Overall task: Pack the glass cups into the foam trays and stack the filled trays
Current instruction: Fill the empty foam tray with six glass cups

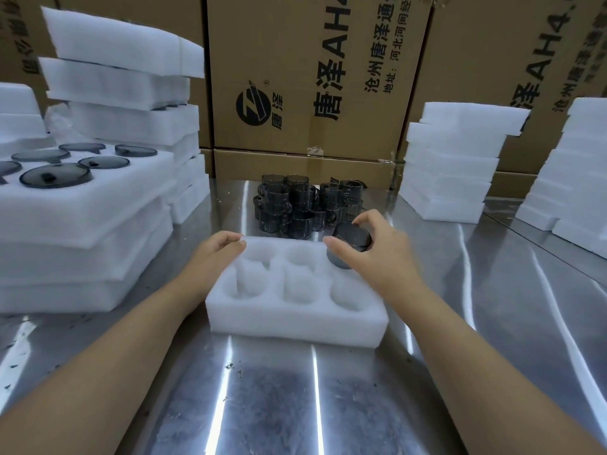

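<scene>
A white foam tray [295, 318] with several round pockets lies in front of me on the steel table. My left hand [218, 252] grips its far left corner. My right hand [377, 254] holds a dark smoked glass cup [349, 246], bottom up and tilted, over the tray's far right pocket. The other pockets that I can see hold nothing. Behind the tray stands a cluster of several dark glass cups [302, 205] with handles, stacked two high.
A stack of filled foam trays [82, 205] with dark cup bottoms showing sits at left, with taller foam stacks [131, 93] behind it. Empty foam trays [453, 165] are piled at right and far right. Cardboard boxes [295, 77] wall off the back.
</scene>
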